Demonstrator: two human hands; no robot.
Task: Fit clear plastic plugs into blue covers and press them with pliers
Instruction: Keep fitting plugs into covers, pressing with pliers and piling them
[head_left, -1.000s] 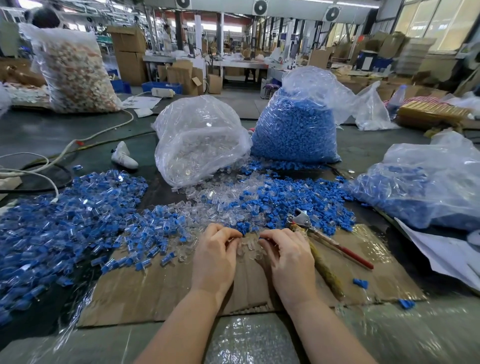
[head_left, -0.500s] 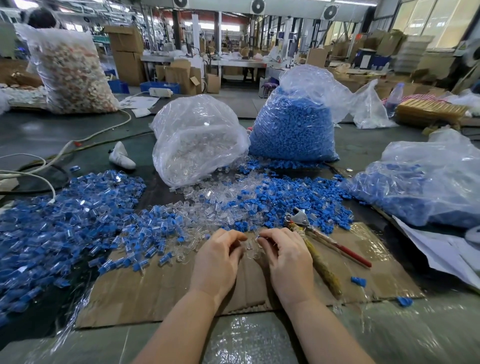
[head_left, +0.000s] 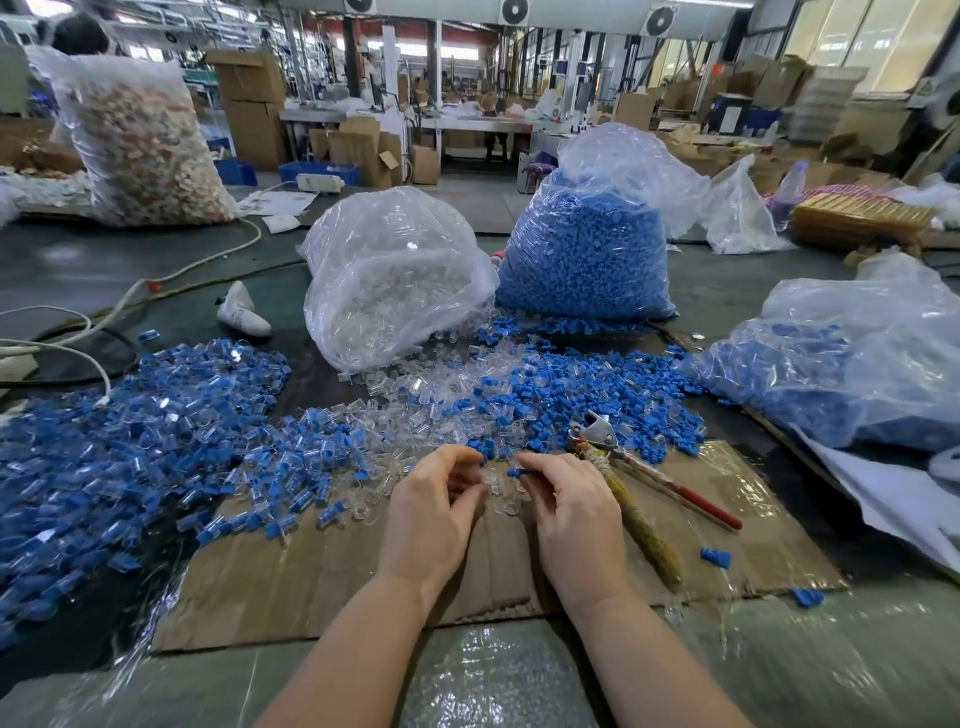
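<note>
Sitting far left is a big pile of done pieces (head_left: 119, 436), pushed aside, likely to keep the work spot free. The left hand (head_left: 434, 514) has curled fingers over loose clear plugs (head_left: 415, 410); I cannot tell if it pinches one. The right hand (head_left: 569, 512) pinches a blue cover (head_left: 516, 472), close to the left, likely ready to join the parts. The pliers (head_left: 631, 483) lie just beside it, easy to grab. Behind stand a clear bag (head_left: 389, 280) and a blue bag (head_left: 587, 249). Loose covers (head_left: 571, 395) crowd the cardboard (head_left: 322, 571).
</note>
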